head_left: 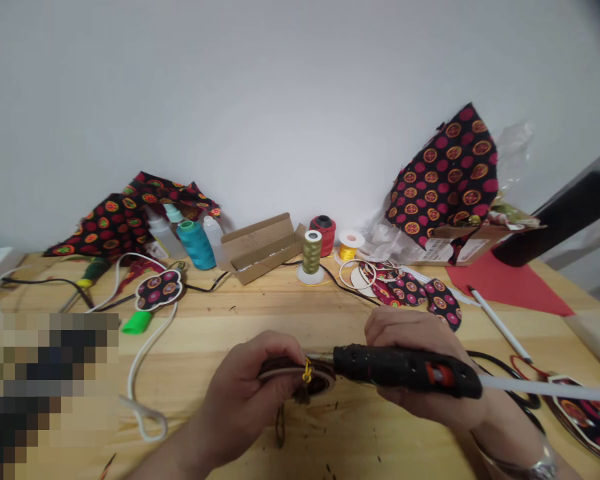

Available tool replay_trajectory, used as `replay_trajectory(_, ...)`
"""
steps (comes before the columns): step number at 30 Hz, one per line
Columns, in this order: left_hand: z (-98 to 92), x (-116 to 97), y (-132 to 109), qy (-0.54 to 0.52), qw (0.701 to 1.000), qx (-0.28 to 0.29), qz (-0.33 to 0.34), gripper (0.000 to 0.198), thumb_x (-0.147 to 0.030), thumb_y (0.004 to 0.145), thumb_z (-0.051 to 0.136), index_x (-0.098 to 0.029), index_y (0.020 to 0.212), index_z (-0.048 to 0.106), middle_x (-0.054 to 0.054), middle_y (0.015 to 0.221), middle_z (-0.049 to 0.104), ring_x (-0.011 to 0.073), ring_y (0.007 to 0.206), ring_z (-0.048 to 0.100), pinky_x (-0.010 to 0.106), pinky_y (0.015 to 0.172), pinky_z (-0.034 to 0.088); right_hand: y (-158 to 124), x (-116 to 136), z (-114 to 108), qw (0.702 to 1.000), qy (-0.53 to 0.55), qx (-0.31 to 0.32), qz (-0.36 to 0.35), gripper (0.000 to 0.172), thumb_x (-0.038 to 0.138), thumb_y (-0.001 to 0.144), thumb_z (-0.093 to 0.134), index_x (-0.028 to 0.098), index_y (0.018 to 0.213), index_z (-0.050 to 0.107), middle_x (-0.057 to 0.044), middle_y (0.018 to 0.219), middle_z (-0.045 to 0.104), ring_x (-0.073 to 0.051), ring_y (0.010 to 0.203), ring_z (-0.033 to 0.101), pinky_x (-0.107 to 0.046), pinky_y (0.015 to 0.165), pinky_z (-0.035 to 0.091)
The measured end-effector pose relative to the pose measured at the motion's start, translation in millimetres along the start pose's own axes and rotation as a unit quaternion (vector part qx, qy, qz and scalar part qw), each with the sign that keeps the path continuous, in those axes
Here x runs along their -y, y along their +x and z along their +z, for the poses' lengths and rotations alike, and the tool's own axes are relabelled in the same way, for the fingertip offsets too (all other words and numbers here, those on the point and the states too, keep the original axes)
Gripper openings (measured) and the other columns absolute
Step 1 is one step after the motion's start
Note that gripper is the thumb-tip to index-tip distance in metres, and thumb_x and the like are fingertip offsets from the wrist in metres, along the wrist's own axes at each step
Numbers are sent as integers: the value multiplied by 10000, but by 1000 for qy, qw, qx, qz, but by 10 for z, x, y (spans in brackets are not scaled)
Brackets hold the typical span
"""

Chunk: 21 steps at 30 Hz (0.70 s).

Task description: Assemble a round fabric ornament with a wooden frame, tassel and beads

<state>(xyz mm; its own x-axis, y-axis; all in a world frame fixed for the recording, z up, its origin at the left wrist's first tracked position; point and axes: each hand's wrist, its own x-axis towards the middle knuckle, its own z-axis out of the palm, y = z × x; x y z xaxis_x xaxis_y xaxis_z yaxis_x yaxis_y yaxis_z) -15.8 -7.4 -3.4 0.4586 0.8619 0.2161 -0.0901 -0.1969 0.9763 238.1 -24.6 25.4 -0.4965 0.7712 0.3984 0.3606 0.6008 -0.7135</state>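
My left hand (247, 390) pinches a small round ornament (325, 381) seen nearly edge-on, with a pale rim. A yellow thread loop (307, 371) shows at its edge, and a dark cord (280, 427) dangles below. In my right hand (425, 333) is a black hot glue gun (405, 368), fingers wrapped round it. Its nozzle points left and meets or nearly meets the ornament beside the yellow loop; exact contact cannot be made out. A whitish glue stick (545, 387) sticks out of the gun's back end.
Along the wall stand thread spools (311, 253), bottles (215, 240), an open cardboard box (265, 250) and patterned fabric (445, 173). A flower-shaped fabric piece (159, 290) and a green cap (137, 323) lie left. White cable (143, 353) curves nearby; black cable (520, 397) runs right.
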Motion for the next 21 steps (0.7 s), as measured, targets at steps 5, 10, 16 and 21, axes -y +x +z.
replay_trajectory(5, 13, -1, 13, -2, 1000, 2, -6, 192, -90, 825, 628, -275, 872, 642, -52, 744, 738, 101, 641, 695, 156, 601, 552, 8, 18, -21, 1000, -13, 0, -19, 103, 212, 707, 667, 184, 786, 608, -38, 704, 602, -172, 646, 544, -313, 593, 443)
replay_trajectory(10, 1, 0, -7, -4, 1000, 4, -17, 179, -103, 834, 625, -275, 883, 626, -55, 755, 747, 103, 655, 700, 167, 620, 556, -9, 12, -23, 1000, -16, -2, -19, 116, 205, 701, 677, 183, 792, 608, -39, 709, 614, -173, 657, 551, -317, 607, 452)
replay_trajectory(16, 36, -14, 2, -38, 999, -4, -37, 181, -87, 825, 629, -260, 875, 607, -57, 753, 761, 95, 663, 701, 148, 608, 537, -12, 5, -26, 1000, -16, -1, -16, 119, 180, 690, 678, 174, 792, 615, -43, 711, 608, -175, 663, 553, -316, 605, 446)
replay_trajectory(21, 127, -62, 16, -100, 990, -61, -75, 175, -92, 801, 642, -242, 876, 592, -39, 763, 775, 100, 629, 699, 147, 575, 525, -2, -5, -35, 1000, -17, -8, -14, 101, 191, 700, 669, 177, 781, 610, -41, 703, 604, -174, 657, 550, -322, 607, 447)
